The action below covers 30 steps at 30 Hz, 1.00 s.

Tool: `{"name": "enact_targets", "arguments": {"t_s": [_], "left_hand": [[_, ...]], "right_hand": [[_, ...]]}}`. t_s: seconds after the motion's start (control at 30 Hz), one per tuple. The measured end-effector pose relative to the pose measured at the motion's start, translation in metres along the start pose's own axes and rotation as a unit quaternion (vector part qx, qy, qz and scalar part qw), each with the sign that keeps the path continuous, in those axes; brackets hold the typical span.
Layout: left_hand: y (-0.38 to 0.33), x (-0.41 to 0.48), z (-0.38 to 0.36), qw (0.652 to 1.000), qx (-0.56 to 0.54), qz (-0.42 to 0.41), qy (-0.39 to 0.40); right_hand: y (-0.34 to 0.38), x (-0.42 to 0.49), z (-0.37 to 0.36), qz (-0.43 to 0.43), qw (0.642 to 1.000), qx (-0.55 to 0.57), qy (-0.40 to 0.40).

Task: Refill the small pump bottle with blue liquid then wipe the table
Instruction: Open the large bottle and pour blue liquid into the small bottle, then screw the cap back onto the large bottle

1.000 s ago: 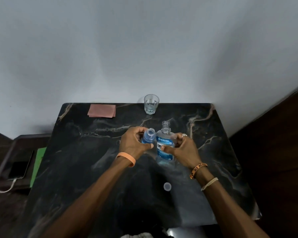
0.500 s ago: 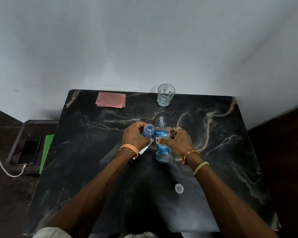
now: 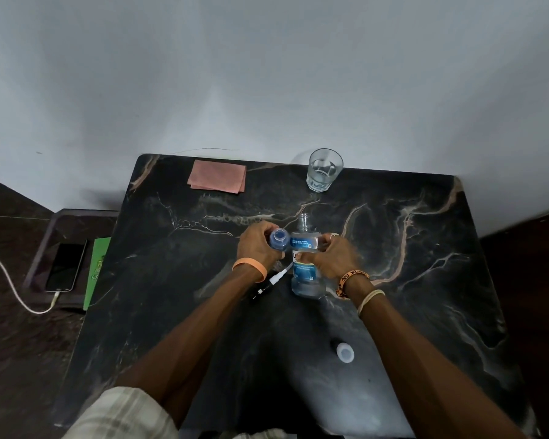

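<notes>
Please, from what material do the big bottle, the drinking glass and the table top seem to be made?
Big bottle: likely clear plastic, see-through, glossy printed label. Drinking glass: probably glass, transparent with a thick base. Table top: black marble-like stone or an imitation, pale veins, slight sheen.

The table [image 3: 425, 248] has a black marble top with pale veins. A folded pink cloth [image 3: 216, 176] lies near the far left corner. A clear glass [image 3: 324, 170] stands at the far edge. A large bottle [image 3: 306, 266] with a blue label stands upright near the middle, without cap. A pump head [image 3: 274, 279] lies just left of it. A small white cap [image 3: 345, 352] lies toward the near edge.
</notes>
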State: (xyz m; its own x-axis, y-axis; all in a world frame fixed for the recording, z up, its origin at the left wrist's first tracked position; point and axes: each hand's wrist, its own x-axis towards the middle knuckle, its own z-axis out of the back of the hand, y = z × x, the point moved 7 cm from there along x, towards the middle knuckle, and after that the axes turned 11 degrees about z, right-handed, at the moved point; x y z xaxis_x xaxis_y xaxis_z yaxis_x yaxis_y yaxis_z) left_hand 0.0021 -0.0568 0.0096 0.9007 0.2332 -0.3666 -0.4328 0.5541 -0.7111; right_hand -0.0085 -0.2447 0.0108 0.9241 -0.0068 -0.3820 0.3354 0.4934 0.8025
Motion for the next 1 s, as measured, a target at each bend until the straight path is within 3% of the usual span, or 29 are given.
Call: {"name": "enact_targets", "arguments": {"t_s": [0.5, 0.63, 0.7, 0.8, 0.87, 1.0], "left_hand": [[0.015, 0.004, -0.019, 0.999, 0.051, -0.004, 0.017], [0.027, -0.014, -0.020, 0.998, -0.049, 0.037, 0.025], [0.028, -0.040, -0.010, 0.993, -0.101, 0.040, -0.042], [0.014, -0.104, -0.001, 0.972, -0.173, -0.053, -0.152], [-0.001, -0.137, -0.017, 0.971, -0.190, -0.091, -0.115], [-0.057, -0.151, -0.080, 0.977, -0.156, -0.122, 0.082]], "right_hand": [[-0.010, -0.007, 0.003, -0.010, 1.000, 0.016, 0.005], [-0.009, -0.018, 0.013, -0.005, 1.000, 0.027, -0.008], [-0.006, -0.026, 0.023, 0.005, 0.999, 0.031, -0.019], [-0.011, -0.044, 0.040, 0.018, 0.998, 0.051, -0.034], [-0.019, -0.058, 0.054, 0.026, 0.996, 0.071, -0.052], [-0.036, -0.082, 0.097, 0.045, 0.991, 0.048, -0.119]]}}
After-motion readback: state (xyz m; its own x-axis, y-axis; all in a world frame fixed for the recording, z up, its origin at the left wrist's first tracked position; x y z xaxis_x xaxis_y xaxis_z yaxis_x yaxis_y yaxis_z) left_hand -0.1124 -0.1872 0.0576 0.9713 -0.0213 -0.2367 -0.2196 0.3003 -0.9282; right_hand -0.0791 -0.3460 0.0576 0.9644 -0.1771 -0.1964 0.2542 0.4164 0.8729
